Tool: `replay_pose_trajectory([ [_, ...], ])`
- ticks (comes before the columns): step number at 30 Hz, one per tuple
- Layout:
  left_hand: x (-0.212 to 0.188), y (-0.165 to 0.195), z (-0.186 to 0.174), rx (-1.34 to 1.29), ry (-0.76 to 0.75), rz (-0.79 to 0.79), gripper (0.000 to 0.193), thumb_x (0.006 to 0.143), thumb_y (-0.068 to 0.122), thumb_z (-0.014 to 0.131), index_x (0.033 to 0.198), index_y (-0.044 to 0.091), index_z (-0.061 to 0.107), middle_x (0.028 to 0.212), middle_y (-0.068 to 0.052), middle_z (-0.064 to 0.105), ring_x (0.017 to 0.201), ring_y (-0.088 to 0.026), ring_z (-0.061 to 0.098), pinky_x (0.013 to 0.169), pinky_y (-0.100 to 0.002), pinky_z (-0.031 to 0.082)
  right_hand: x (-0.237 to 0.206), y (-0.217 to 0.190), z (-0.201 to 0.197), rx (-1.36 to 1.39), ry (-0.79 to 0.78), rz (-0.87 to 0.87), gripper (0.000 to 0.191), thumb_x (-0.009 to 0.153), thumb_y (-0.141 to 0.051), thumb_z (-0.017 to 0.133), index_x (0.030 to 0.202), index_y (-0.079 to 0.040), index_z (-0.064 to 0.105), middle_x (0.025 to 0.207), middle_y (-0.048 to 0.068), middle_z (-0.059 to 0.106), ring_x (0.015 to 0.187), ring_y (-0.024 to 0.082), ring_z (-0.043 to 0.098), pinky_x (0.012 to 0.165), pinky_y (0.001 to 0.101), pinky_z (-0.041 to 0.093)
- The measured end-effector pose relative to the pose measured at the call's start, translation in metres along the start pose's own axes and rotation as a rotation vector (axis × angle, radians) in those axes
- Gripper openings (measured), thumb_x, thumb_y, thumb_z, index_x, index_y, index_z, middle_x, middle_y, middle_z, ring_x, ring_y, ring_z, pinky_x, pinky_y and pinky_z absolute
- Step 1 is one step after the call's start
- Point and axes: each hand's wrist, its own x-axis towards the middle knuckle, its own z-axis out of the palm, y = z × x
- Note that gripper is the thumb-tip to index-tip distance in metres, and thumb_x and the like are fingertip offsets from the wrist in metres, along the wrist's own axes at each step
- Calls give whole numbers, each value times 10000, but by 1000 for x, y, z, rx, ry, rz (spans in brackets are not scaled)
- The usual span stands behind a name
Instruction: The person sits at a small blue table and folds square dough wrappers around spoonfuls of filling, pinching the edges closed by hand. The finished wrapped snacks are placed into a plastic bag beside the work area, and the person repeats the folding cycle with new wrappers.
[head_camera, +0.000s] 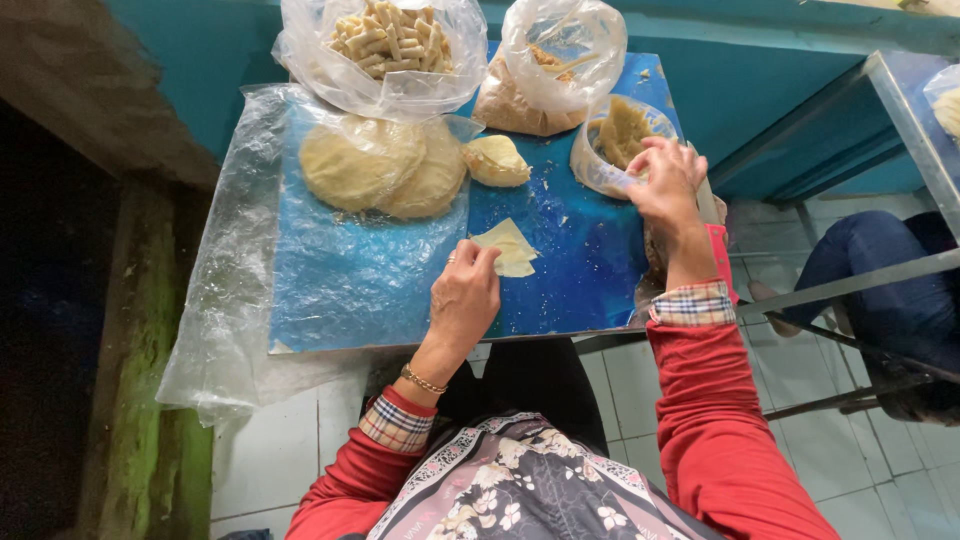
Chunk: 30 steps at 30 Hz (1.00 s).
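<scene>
Hands: left (463, 297) pinches one wrapper (508, 248), right (666, 182) curls fingers into one filling bag (618, 140); three bags (385, 45) total, two dough discs (385, 165) on tabletop (580, 250).

Bright overhead light, glare on the plastic sheet (330, 270), dark left edge, wide-angle bending.

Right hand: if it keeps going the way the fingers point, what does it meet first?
The right hand points up-left into the small clear bag of yellowish filling; its fingertips look already at the bag's rim, so that comes first. Depth is unclear.
</scene>
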Motion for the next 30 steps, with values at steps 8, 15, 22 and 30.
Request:
replay_pose_trajectory([
  [8, 2, 4, -1, 277, -1, 153, 219, 811, 58, 658, 1030, 66, 667, 1069, -63, 635, 985, -263, 606, 799, -399, 469, -55, -131, 2, 418, -223, -330, 565, 715, 32, 577, 1190, -228, 739, 1451, 74, 611, 1369, 304, 531, 1207, 494, 339],
  [15, 0, 3, 0, 293, 8, 145, 247, 829, 77, 644, 1072, 63, 686, 1091, -52, 644, 992, -252, 606, 819, -394, 470, -95, -153, 8, -442, -74, -615, 731, 894, -17, 597, 1485, -445, 563, 1609, 12, 441, 1443, 297, 411, 1198, 667, 147],
  [22, 0, 6, -3, 291, -1, 132, 274, 810, 73, 640, 1078, 67, 697, 1083, -48, 642, 985, -246, 605, 814, -385, 466, -62, -128, 15, -443, -123, -612, 712, 918, -48, 567, 1479, -486, 539, 1608, 28, 435, 1462, 301, 379, 1191, 680, 113],
  [30, -1, 5, -1, 289, 16, 131, 258, 822, 74, 639, 1074, 80, 696, 1087, -36, 645, 997, -247, 613, 817, -385, 466, -58, -116, 20, -270, -125, -426, 645, 895, -89, 578, 1435, -442, 565, 1649, -20, 405, 1518, 277, 368, 1237, 680, 113],
])
